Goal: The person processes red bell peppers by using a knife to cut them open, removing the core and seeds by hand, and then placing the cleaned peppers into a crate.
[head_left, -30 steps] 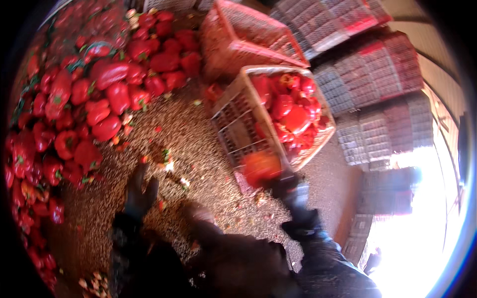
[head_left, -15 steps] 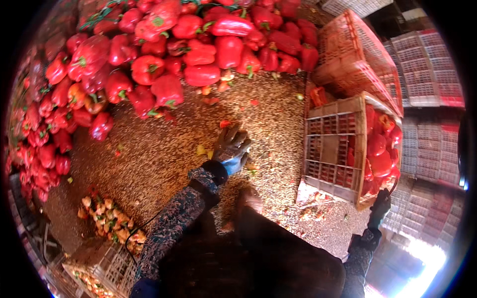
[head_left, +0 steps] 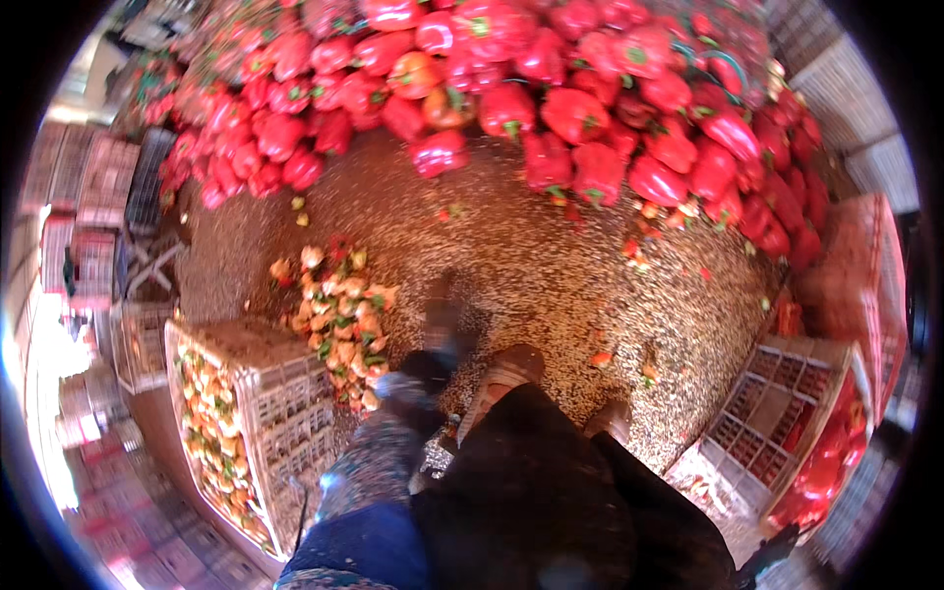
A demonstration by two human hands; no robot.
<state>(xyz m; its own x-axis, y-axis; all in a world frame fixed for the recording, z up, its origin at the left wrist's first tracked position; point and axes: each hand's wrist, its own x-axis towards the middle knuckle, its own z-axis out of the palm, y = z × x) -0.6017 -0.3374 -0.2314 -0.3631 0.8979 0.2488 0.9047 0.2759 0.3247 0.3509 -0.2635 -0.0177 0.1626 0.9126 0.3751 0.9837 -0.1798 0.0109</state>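
My left hand [head_left: 450,320], in a dark and blue glove, hangs over the floor in front of my shoe. It is smeared by motion, so its fingers cannot be made out. At the lower right my dark-gloved right hand [head_left: 772,557] is closed at the near edge of a tilted pale crate [head_left: 812,433] that holds red bell peppers [head_left: 821,479]. A big heap of red bell peppers [head_left: 575,115] spreads across the far side. Left of my left hand lies a small pile of pale pepper cores [head_left: 344,324] with green stems.
A slatted crate [head_left: 287,405] filled with pepper cores stands at the near left. Beyond the pale crate is an orange-red crate [head_left: 865,280]. More crates [head_left: 106,179] are stacked at the far left. Pepper scraps [head_left: 602,360] dot the seed-strewn floor around my shoes [head_left: 516,366].
My view has swung left, bringing the core pile and its crate further in. My left hand, spread over the floor before, has moved left toward the cores. My right hand stays at the pale crate.
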